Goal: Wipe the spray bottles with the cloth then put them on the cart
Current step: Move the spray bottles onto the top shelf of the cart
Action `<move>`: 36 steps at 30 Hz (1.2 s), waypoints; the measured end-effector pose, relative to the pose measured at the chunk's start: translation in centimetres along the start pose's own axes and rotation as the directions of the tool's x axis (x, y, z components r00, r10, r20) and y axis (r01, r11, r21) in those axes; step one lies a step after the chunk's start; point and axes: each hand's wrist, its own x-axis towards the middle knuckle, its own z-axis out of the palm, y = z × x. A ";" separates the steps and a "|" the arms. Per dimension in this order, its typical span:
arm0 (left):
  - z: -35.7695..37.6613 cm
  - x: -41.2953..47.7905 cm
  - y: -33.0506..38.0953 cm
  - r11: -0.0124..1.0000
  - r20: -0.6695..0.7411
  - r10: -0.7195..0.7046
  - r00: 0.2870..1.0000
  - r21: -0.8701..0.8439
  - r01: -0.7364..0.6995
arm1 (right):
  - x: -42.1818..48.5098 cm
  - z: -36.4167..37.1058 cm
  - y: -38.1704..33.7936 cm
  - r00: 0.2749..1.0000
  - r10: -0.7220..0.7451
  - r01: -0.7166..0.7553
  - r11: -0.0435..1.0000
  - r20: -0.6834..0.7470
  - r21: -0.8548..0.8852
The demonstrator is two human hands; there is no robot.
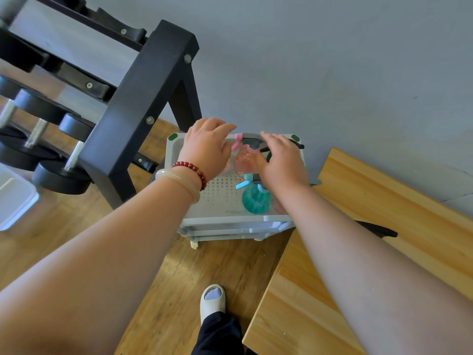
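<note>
A white cart with a perforated top tray stands against the wall. On it stand a pink spray bottle with a pink trigger, a teal spray bottle with a blue trigger, and another pinkish bottle half hidden under my right forearm. A dark bottle with a black sprayer head stands at the far edge. My left hand hovers over the tray's far left, its fingers bent down beside the pink trigger; what lies under the palm is hidden. My right hand lies with fingers stretched over the black sprayer head. No cloth is in view.
A black dumbbell rack stands left of the cart, with dumbbells on it. A wooden table runs along the right. A white bin sits at the far left. My slippered foot stands on the wooden floor.
</note>
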 end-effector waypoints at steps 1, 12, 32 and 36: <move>0.1 -0.7 0.6 1.000 -0.013 -0.002 1.000 -0.016 0.002 | -0.6 -0.5 0.5 1.000 -0.001 0.001 1.000 -0.013 -0.007; 4.1 -8.6 9.4 0.980 -0.121 0.128 0.984 -0.135 -0.144 | -9.3 -5.3 7.4 0.999 0.032 -0.034 0.999 -0.044 -0.040; 15.3 -15.4 21.8 0.983 0.238 0.173 0.956 -0.100 -0.153 | -20.7 -9.1 23.1 0.972 0.235 -0.236 0.970 -0.022 -0.058; 16.9 -14.2 22.7 0.986 0.288 0.164 0.943 -0.062 -0.153 | -20.9 -8.2 24.8 0.976 0.218 -0.219 0.973 -0.021 -0.067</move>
